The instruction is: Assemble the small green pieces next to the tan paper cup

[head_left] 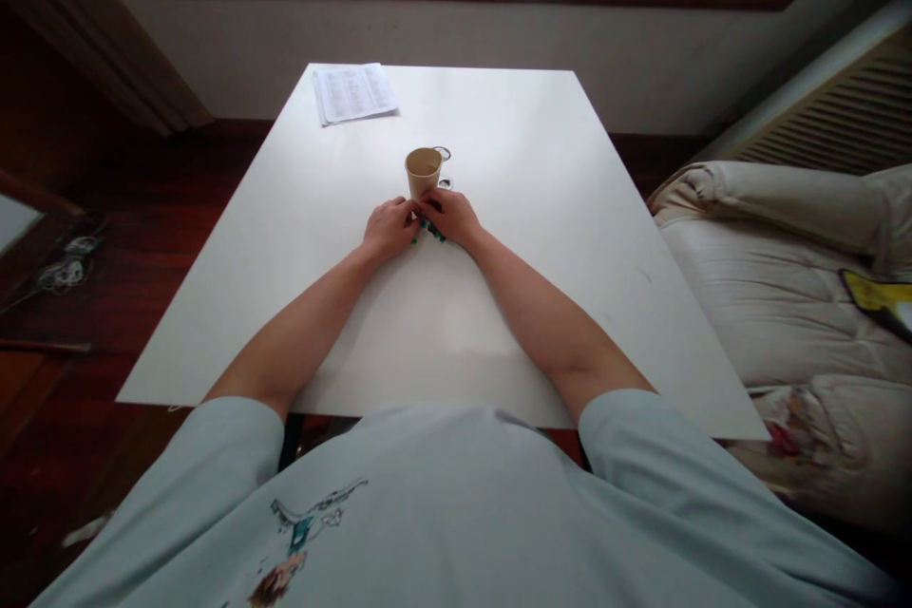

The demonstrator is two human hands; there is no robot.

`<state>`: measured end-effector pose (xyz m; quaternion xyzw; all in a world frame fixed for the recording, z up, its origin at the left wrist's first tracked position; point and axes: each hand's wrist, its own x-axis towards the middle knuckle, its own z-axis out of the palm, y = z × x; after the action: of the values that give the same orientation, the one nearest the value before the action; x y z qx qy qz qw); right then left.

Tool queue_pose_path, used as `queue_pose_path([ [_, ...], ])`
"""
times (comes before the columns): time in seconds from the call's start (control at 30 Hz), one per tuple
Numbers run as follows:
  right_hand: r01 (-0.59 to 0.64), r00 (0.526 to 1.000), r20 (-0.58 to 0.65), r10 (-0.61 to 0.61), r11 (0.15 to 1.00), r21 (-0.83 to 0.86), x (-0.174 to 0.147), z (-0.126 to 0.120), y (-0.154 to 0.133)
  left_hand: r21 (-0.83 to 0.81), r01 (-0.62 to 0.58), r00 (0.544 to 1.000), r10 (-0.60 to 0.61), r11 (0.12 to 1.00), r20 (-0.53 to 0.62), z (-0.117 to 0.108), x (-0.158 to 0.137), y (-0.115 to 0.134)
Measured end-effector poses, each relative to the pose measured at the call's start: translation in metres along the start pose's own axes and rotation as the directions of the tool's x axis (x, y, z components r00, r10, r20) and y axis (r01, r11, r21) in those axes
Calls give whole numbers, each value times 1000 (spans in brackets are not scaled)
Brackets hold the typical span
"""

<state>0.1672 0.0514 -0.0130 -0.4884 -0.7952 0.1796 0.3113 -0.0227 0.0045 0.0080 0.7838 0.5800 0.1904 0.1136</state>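
A light brown paper cup (423,167) stands upright near the middle of the white table. Just in front of it my left hand (391,226) and my right hand (451,215) meet, with fingers bent and their tips together. What the fingers pinch, if anything, is too small to make out. Several small green, blue and dark pieces (432,230) lie on the table under and between the hands, partly hidden by them. Right of the cup are a thin dark loop (443,153) and a small dark-and-white item (446,182) whose kind I cannot tell.
Printed paper sheets (354,93) lie at the far left of the white table (570,304). A cushioned beige sofa (769,275) stands along the right side. Behind the table is a wall below a window. Cables (67,266) lie at the far left.
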Motion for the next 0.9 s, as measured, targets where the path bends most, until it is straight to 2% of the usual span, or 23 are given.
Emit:
queue_pose_path([
  [0.63,-42,999,31,43,999,-24,-2,-6,-7,16,-5,1000,5,1000,-6,1,0,0],
  [0.9,-7,999,31,9,999,-41,-2,-5,-4,16,7,1000,-7,1000,1,-1,-2,2],
])
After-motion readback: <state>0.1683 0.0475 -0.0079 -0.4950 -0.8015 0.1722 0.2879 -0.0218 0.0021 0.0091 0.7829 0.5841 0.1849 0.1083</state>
